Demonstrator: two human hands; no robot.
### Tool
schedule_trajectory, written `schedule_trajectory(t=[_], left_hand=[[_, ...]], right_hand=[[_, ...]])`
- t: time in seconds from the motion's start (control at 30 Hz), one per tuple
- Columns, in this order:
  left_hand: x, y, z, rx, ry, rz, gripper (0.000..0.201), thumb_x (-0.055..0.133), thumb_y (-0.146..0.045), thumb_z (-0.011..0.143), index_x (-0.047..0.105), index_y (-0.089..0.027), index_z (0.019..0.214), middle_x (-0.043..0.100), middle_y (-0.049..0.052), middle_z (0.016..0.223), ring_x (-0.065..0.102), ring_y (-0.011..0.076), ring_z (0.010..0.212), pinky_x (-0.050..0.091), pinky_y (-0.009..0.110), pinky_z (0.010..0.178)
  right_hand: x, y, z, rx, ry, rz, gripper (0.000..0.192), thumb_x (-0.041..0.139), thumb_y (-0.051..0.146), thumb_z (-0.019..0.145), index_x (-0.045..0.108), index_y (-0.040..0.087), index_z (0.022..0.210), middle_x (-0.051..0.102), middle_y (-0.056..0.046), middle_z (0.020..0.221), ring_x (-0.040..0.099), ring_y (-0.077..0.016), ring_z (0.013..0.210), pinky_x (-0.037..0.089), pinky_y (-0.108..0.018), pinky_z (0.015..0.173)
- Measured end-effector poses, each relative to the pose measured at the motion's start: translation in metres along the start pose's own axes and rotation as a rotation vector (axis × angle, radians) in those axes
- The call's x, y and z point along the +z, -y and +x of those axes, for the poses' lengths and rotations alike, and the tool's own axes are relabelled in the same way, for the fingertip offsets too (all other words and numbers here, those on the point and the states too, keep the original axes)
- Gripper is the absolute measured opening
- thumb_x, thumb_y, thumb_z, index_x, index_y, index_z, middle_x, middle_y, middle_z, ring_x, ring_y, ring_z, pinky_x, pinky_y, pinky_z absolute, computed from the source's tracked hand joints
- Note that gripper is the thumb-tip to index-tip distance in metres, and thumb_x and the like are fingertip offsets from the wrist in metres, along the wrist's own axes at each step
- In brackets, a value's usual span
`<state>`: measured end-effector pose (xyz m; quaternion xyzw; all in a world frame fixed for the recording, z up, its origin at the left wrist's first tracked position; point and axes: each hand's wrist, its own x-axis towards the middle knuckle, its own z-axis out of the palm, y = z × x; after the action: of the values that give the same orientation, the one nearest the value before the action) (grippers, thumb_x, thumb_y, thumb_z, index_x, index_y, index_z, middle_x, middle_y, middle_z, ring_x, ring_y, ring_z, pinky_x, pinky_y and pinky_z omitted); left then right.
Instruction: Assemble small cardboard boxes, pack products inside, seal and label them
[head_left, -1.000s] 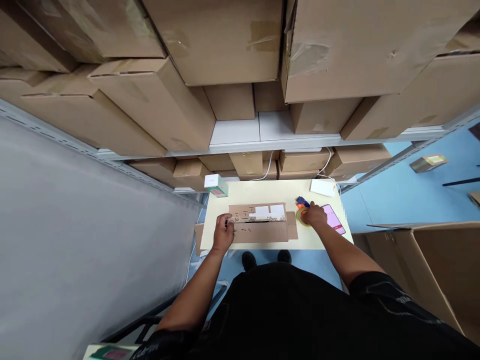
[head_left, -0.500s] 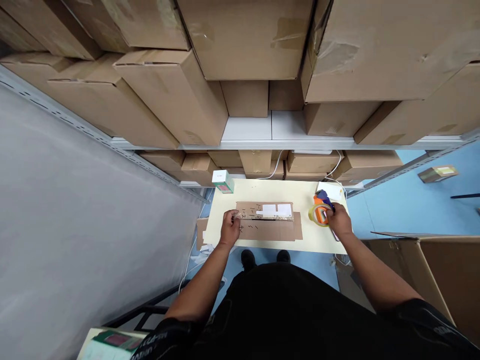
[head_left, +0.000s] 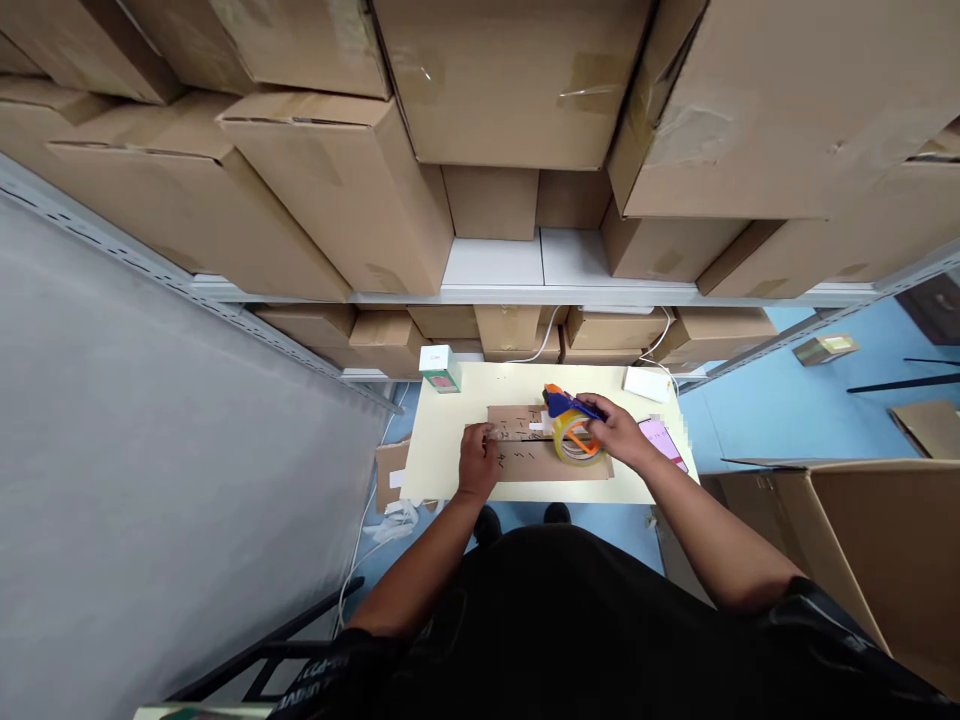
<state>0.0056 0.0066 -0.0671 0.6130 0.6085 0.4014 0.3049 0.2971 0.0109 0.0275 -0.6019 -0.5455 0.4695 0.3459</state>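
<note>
Right hand [head_left: 619,438]: my grip wrapped round tape dispenser [head_left: 564,404], leaving roll [head_left: 560,442] free over carton [head_left: 536,466]. Left hand [head_left: 478,462] at carton's left end, seemingly steadying it; finger closure unclear.

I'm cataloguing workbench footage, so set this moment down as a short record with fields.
Left hand: touching the left end of the marked cardboard
Right hand: gripping a blue-and-orange tape dispenser with a yellowish tape roll, over the cardboard
Work surface: pale table
Far left corner: small white-and-green box
Far right: white device
Beside right forearm: phone, pink screen lit
Beyond table: shelving with cardboard boxes
Right of table: large open carton
</note>
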Motion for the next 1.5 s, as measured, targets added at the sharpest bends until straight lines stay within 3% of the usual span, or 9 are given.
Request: schedule_trajectory(t=[0.23, 0.6, 0.8, 0.9, 0.97, 1.03, 1.13, 1.3, 1.5], left_hand=[[0.001, 0.002, -0.001, 0.165, 0.092, 0.111, 0.036, 0.045, -0.013, 0.094, 0.066, -0.022, 0.123, 0.054, 0.01, 0.149, 0.046, 0.0268, 0.142, 0.038, 0.054, 0.122], [0.008, 0.009, 0.0, 0.112, 0.04, 0.051, 0.035, 0.046, -0.007, 0.09, 0.072, -0.021, 0.107, 0.06, 0.009, 0.144, 0.051, 0.0268, 0.137, 0.039, 0.055, 0.122], [-0.01, -0.004, 0.002, 0.114, 0.083, 0.042, 0.032, 0.053, -0.01, 0.086, 0.075, -0.021, 0.106, 0.062, 0.01, 0.139, 0.051, 0.0308, 0.134, 0.039, 0.056, 0.118], [-0.028, -0.019, 0.009, 0.002, 0.135, -0.058, 0.026, 0.053, -0.024, 0.092, 0.076, -0.02, 0.104, 0.07, 0.01, 0.119, 0.06, 0.0286, 0.119, 0.047, 0.048, 0.107], [-0.038, -0.029, 0.016, -0.221, 0.264, -0.23, 0.034, 0.047, -0.038, 0.098, 0.075, -0.019, 0.105, 0.073, 0.009, 0.105, 0.067, 0.023, 0.094, 0.054, 0.039, 0.084], [-0.043, -0.037, 0.024, -0.485, 0.434, -0.423, 0.046, 0.043, -0.052, 0.099, 0.073, -0.018, 0.11, 0.074, 0.008, 0.1, 0.065, 0.0175, 0.07, 0.046, 0.03, 0.059], [-0.045, -0.045, 0.031, -0.695, 0.589, -0.605, 0.052, 0.051, -0.062, 0.092, 0.07, -0.016, 0.106, 0.073, 0.008, 0.091, 0.059, 0.0127, 0.058, 0.031, 0.024, 0.047], [-0.047, -0.052, 0.031, -0.68, 0.498, -0.638, 0.03, 0.07, -0.045, 0.08, 0.065, -0.016, 0.089, 0.061, -0.001, 0.064, 0.053, 0.0095, 0.053, 0.035, 0.021, 0.051], [-0.049, -0.053, 0.031, -0.645, 0.483, -0.5, 0.01, 0.061, -0.023, 0.075, 0.063, -0.017, 0.083, 0.061, -0.002, 0.065, 0.052, 0.0097, 0.054, 0.038, 0.021, 0.053]], right_hand=[[0.015, -0.008, -0.001, -0.326, 0.008, -0.379, 0.058, 0.061, 0.024, 0.082, 0.054, 0.022, 0.14, 0.06, -0.011, 0.128, 0.06, -0.0286, 0.12, 0.05, -0.048, 0.106], [0.033, 0.008, -0.002, -0.514, 0.109, -0.48, 0.062, 0.065, 0.029, 0.087, 0.048, 0.024, 0.146, 0.06, -0.012, 0.129, 0.058, -0.0303, 0.12, 0.049, -0.051, 0.105], [0.046, 0.007, 0.008, -0.58, 0.134, -0.524, 0.061, 0.067, 0.028, 0.086, 0.049, 0.024, 0.145, 0.061, -0.013, 0.125, 0.058, -0.0309, 0.116, 0.051, -0.052, 0.102], [0.047, 0.005, 0.007, -0.626, 0.124, -0.544, 0.062, 0.066, 0.026, 0.086, 0.048, 0.024, 0.145, 0.061, -0.013, 0.125, 0.059, -0.0309, 0.115, 0.052, -0.052, 0.1], [0.048, 0.004, 0.005, -0.66, 0.117, -0.558, 0.061, 0.066, 0.024, 0.085, 0.049, 0.023, 0.144, 0.061, -0.013, 0.125, 0.059, -0.031, 0.114, 0.053, -0.053, 0.099], [0.049, 0.003, 0.004, -0.679, 0.114, -0.58, 0.062, 0.066, 0.023, 0.084, 0.049, 0.023, 0.144, 0.061, -0.013, 0.126, 0.059, -0.0312, 0.114, 0.052, -0.053, 0.1], [0.051, 0.002, 0.003, -0.694, 0.121, -0.619, 0.063, 0.066, 0.023, 0.083, 0.05, 0.022, 0.143, 0.061, -0.014, 0.126, 0.058, -0.0319, 0.115, 0.052, -0.054, 0.101], [0.053, 0.003, 0.002, -0.717, 0.126, -0.663, 0.063, 0.066, 0.025, 0.083, 0.051, 0.021, 0.145, 0.062, -0.015, 0.127, 0.058, -0.0321, 0.115, 0.052, -0.053, 0.101], [0.052, 0.007, 0.0, -0.736, 0.125, -0.719, 0.062, 0.066, 0.027, 0.084, 0.052, 0.02, 0.144, 0.063, -0.015, 0.126, 0.059, -0.0321, 0.114, 0.052, -0.053, 0.101]])
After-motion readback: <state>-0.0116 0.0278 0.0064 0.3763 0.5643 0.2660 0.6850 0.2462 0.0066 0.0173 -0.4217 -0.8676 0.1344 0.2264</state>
